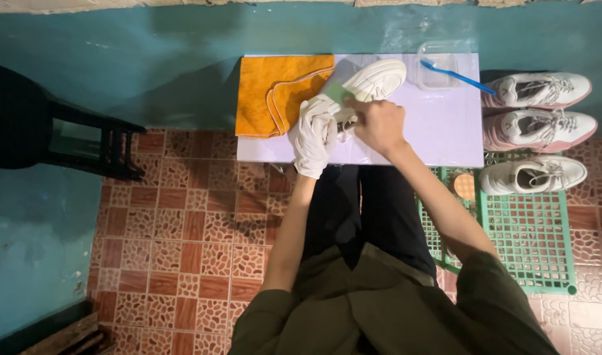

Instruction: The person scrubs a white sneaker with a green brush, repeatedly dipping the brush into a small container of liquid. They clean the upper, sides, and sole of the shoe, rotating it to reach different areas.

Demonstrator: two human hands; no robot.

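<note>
- Step in hand: wiping a white sneaker (373, 80) on the white table (439, 125)
- Left hand (312, 135), white-gloved, closed around the sneaker's heel end
- Right hand (378, 123) pinches a green sponge (338, 92) against its side
- Next move, as judged: firm hold, rotate to unwiped areas

Your left hand (312, 135) wears a thin, smooth white glove against the matt white leather-look sneaker (366, 85). Beside it you have a soft, napped orange cloth (274, 92) on the glossy white tabletop (439, 131). The blue toothbrush (455, 75) and clear container (439, 66) look plastic.
</note>
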